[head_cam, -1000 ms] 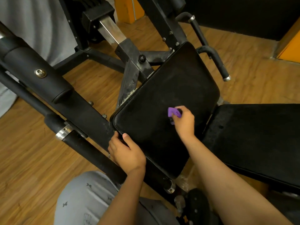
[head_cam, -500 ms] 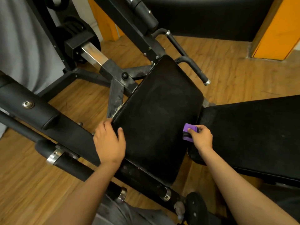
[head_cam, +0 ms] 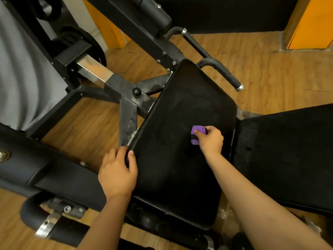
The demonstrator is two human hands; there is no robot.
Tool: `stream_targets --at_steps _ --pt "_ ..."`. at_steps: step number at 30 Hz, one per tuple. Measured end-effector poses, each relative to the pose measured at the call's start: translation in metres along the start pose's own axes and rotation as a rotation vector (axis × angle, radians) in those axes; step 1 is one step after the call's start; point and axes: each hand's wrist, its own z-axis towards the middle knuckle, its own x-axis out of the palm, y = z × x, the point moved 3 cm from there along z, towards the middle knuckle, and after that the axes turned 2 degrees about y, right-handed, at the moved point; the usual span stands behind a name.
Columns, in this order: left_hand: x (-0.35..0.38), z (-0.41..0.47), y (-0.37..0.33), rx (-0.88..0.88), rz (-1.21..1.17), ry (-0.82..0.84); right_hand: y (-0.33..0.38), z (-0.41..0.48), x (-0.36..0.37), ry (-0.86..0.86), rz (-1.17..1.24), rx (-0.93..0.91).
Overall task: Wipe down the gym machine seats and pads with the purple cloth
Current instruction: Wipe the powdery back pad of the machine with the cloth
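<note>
A black padded seat (head_cam: pixel 173 159) of the gym machine fills the middle of the view. My right hand (head_cam: pixel 210 139) grips a bunched purple cloth (head_cam: pixel 197 133) and presses it on the seat's right half. At the seat's left edge my left hand (head_cam: pixel 117 174) holds on, thumb on top of the pad and fingers curled over the rim. A second black pad (head_cam: pixel 288 156) lies to the right, apart from both hands.
Black steel frame bars (head_cam: pixel 129 112) run under and left of the seat. A thick padded roller arm (head_cam: pixel 36 170) crosses the lower left. Two grip handles (head_cam: pixel 221 73) stick out behind the seat. The floor is wood planks (head_cam: pixel 270 69), with orange wall panels (head_cam: pixel 310 22) at the back.
My right hand has moved the cloth from the seat's right edge back leftward and up onto the pad. My left hand keeps its hold on the left edge.
</note>
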Motion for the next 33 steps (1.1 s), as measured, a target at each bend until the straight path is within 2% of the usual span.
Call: stream_targets --at_steps 3,5,7,9,11,14,17,20,23,28,30,33 --pt "0.001 -0.001 -0.002 0.002 0.006 -0.002 0.039 -0.01 0.026 0.07 0.03 -0.167" --pt "0.001 0.0 -0.001 -0.001 0.007 -0.005 0.061 -0.024 0.04 0.183 0.064 -0.27" --pt "0.0 0.0 -0.001 -0.003 0.004 -0.01 0.07 -0.04 0.047 0.298 0.098 -0.323" --pt "0.0 -0.001 -0.002 -0.003 0.001 -0.013 0.056 -0.045 0.045 0.319 0.087 -0.328" --pt "0.0 -0.001 -0.002 -0.001 -0.007 -0.016 0.029 -0.041 0.033 0.258 0.025 -0.294" --pt "0.001 -0.001 -0.002 -0.01 -0.01 -0.018 -0.018 -0.027 0.001 0.099 -0.058 -0.144" --pt "0.002 -0.001 -0.003 0.006 -0.005 -0.028 -0.054 -0.017 -0.031 0.056 -0.108 0.042" --pt "0.001 -0.001 -0.003 0.016 0.008 -0.039 -0.066 -0.014 -0.047 0.003 -0.08 0.106" --pt "0.002 0.0 -0.002 0.016 0.021 -0.037 -0.042 -0.018 -0.029 0.026 0.003 -0.02" --pt "0.002 0.0 -0.002 0.014 0.017 -0.04 0.035 -0.044 0.024 0.305 0.104 -0.312" --pt "0.002 0.0 -0.003 0.013 0.017 -0.045 0.054 -0.043 0.034 0.352 0.127 -0.358" --pt "0.004 0.0 -0.003 0.011 0.031 -0.051 0.052 -0.027 0.031 0.31 0.104 -0.333"
